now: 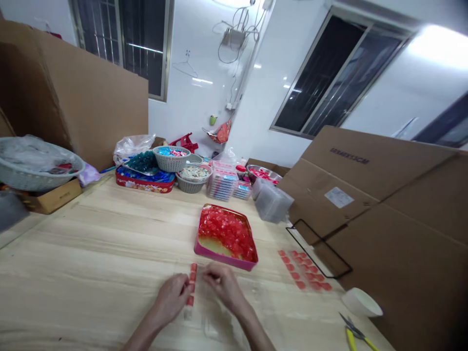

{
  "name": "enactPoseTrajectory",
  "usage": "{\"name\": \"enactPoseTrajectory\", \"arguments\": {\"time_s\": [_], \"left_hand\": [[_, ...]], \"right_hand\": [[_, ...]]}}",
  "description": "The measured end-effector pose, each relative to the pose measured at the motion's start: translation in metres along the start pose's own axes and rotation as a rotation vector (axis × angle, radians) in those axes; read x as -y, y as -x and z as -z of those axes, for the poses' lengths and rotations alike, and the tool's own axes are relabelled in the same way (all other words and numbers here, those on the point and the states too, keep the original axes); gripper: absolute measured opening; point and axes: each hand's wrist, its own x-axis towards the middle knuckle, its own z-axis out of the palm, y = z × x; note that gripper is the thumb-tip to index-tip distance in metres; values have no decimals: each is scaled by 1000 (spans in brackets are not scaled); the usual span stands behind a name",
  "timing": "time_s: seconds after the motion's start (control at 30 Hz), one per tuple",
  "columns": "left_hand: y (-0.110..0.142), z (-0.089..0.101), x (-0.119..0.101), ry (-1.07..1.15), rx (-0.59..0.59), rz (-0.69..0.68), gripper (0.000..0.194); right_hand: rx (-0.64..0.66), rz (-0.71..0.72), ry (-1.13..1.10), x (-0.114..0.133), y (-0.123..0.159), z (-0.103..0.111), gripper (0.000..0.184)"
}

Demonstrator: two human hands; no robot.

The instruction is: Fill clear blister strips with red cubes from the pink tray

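Note:
A narrow clear strip with several red pieces (192, 276) in a row lies upright in the view, between my two hands. My left hand (171, 298) is closed, its thumb and fingertips at the strip's left edge. On the other side my right hand (224, 283) is held in a pinch, just right of the strip's upper part; whatever is between its fingertips is too small to make out. Beyond the hands sits a pink-rimmed tin (225, 260) of loose red translucent pieces (228, 229). Faint clear plastic (215, 329) lies under my right wrist.
Sheets of red pieces (305, 270), a black wire frame (340, 261), a white tape roll (361, 302) and yellow-handled pliers (353, 334) lie right. Baskets (171, 161), a blue-filled tin (144, 187) and clear boxes (272, 202) line the back. Cardboard (380, 195) borders the right.

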Motion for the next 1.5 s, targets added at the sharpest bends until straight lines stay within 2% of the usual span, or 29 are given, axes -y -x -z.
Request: {"name": "enactPoseTrajectory", "arguments": {"time_s": [0.07, 0.17, 0.27, 0.4, 0.5, 0.57, 0.63, 0.77, 0.83, 0.93, 1.03, 1.17, 1.3, 1.4, 1.5], "left_hand": [[4, 0, -2, 10, 2, -3, 9], [6, -2, -2, 13, -13, 28, 17], [6, -6, 0, 14, -33, 26, 16], [5, -8, 3, 26, -62, 17, 14], [2, -9, 6, 57, -88, 1, 4], [0, -8, 6, 117, -108, -8, 5], [-2, -7, 3, 216, -152, 11, 7], [4, 2, -17, 465, -263, -7, 10], [9, 8, -29, 579, -284, -64, 11], [18, 14, -39, 680, -306, -107, 13], [23, 10, -38, 790, -288, -26, 7], [25, 2, -30, 1006, -222, 111, 13], [27, 2, -28, 1036, -203, 169, 12], [30, 5, -31, 1040, -219, 199, 6], [31, 7, -35, 1154, -272, 183, 4]], "right_hand": [[-199, -132, 109, -22, -20, 24, 14], [-349, -268, 194, -57, -50, 52, 18], [-383, -327, 195, -81, -68, 63, 26], [-356, -316, 99, -88, -70, 62, 17], [-316, -292, -41, -81, -58, 58, 12], [-287, -283, -142, -69, -44, 50, 19], [-256, -304, -363, -53, -26, 38, 27], [-154, -416, -970, -13, 8, 7, 33], [-118, -437, -1088, 2, 19, -9, 31], [-148, -405, -1092, 15, 28, -26, 26], [-182, -363, -1015, 21, 32, -35, 23], [-184, -258, -886, 30, 36, -35, 17], [-157, -165, -733, 36, 41, -35, 14], [-173, -155, -676, 40, 43, -38, 15], [-179, -114, -651, 45, 43, -40, 14]]}}
